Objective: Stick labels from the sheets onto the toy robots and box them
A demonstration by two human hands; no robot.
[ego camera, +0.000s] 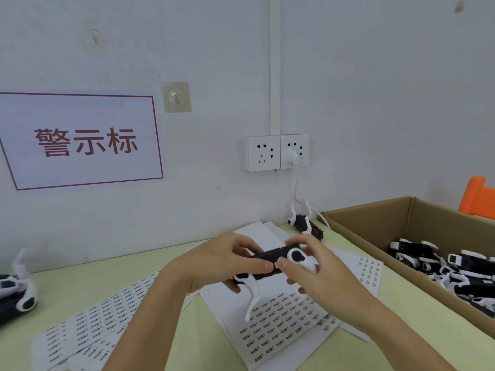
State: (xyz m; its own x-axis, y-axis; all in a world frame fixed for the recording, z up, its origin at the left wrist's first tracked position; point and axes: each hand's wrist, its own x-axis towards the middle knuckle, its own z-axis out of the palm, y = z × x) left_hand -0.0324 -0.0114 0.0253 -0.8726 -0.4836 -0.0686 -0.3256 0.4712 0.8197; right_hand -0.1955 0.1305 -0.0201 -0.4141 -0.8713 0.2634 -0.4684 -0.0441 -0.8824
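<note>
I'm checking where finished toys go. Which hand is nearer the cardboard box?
Right. The right hand grips the held toy robot on the side facing the cardboard box; the left hand grips its far end.

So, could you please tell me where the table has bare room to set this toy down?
Bare table shows between the left label sheets and the wall, right of the toys at the left edge. A narrower strip lies between the middle sheets and the box. The box's right end is crowded with toys.
</note>
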